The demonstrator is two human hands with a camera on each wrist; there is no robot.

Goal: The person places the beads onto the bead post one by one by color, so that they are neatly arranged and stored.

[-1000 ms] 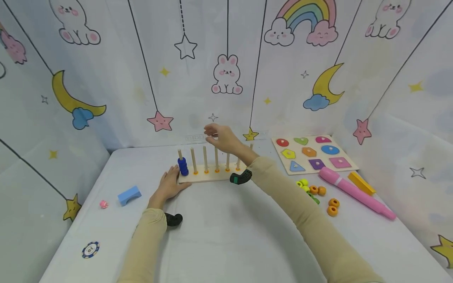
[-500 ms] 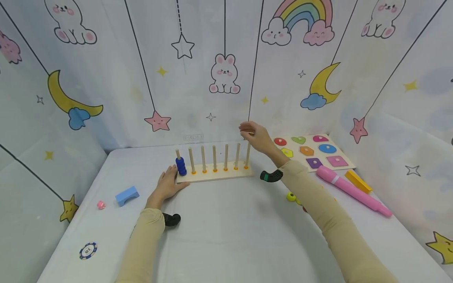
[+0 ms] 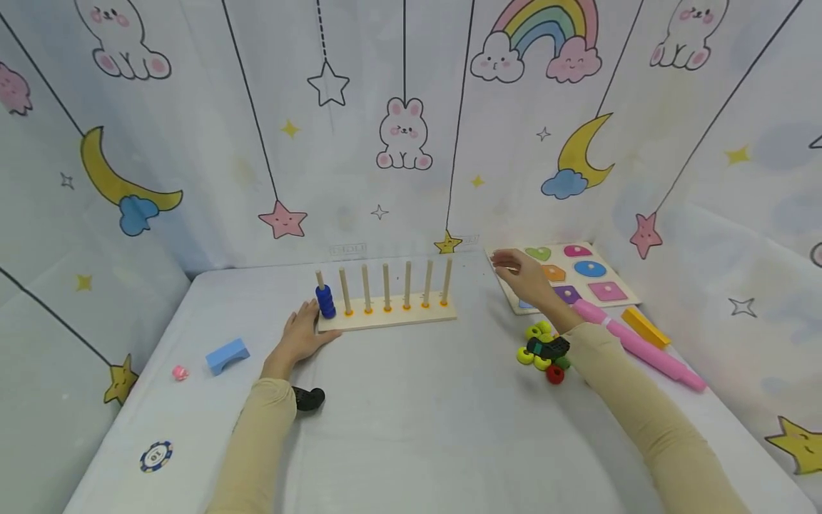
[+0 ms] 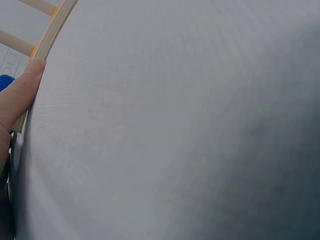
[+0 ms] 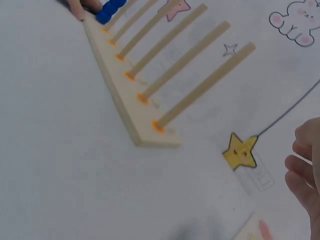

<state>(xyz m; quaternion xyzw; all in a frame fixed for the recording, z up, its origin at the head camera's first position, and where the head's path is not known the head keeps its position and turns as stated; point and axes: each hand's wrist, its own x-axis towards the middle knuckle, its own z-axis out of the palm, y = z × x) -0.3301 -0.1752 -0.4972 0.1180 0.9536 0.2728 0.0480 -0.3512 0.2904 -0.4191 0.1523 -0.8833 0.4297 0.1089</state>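
Note:
A wooden peg board [image 3: 385, 318] with several upright pegs stands at the table's middle back, with blue beads [image 3: 325, 301] stacked on its leftmost peg. My left hand [image 3: 300, 337] lies flat on the table, its fingers straight against the board's left end; the left wrist view shows its thumb [image 4: 17, 95] along the board's edge [image 4: 52, 35]. My right hand [image 3: 519, 274] hovers over the shape puzzle board [image 3: 600, 291] with relaxed fingers and nothing in it. In the right wrist view the peg board [image 5: 125, 95] and blue beads [image 5: 111, 10] lie to the left of my fingertips [image 5: 305, 170].
Loose coloured beads [image 3: 541, 348] lie by my right wrist. A pink tube [image 3: 638, 351] and an orange block [image 3: 645, 327] sit to the right. At the left are a blue arch block [image 3: 226, 355], a small pink piece [image 3: 180, 373] and a poker chip [image 3: 156, 455].
My right hand has swung right, from above the pegs to over the puzzle board. The left hand has stayed at the board's end.

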